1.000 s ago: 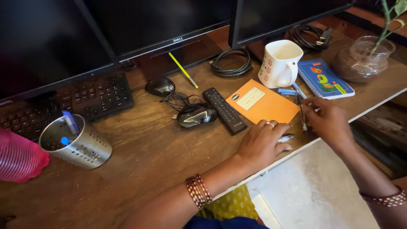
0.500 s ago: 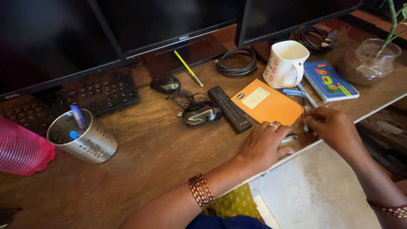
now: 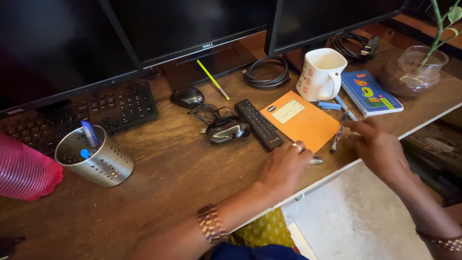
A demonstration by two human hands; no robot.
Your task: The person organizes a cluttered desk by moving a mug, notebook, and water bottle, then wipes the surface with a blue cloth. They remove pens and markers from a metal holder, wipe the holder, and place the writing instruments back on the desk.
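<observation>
My left hand (image 3: 283, 169) rests on the wooden desk (image 3: 168, 178) near its front edge, with its fingers curled over a silver pen (image 3: 316, 161) whose tip pokes out to the right. My right hand (image 3: 379, 147) is over the desk edge further right, and its fingertips pinch a dark pen (image 3: 336, 138) that lies tilted beside the orange notebook (image 3: 301, 120). Two light-blue pens (image 3: 329, 105) lie between the notebook and the white mug (image 3: 320, 74).
A black remote (image 3: 258, 124) and a wired mouse (image 3: 226, 130) lie left of the notebook. Beyond are a second mouse (image 3: 186, 97), a yellow-green pencil (image 3: 211, 79), a keyboard (image 3: 101, 108), coiled cable (image 3: 267, 77) and monitors (image 3: 192, 24). A perforated metal cup (image 3: 94, 156), a blue spiral notebook (image 3: 370, 91) and a glass vase (image 3: 414, 72) stand around.
My left hand has slid left and toward me, drawing the silver pen along. My right hand has lifted slightly, and the dark pen now tilts toward the notebook.
</observation>
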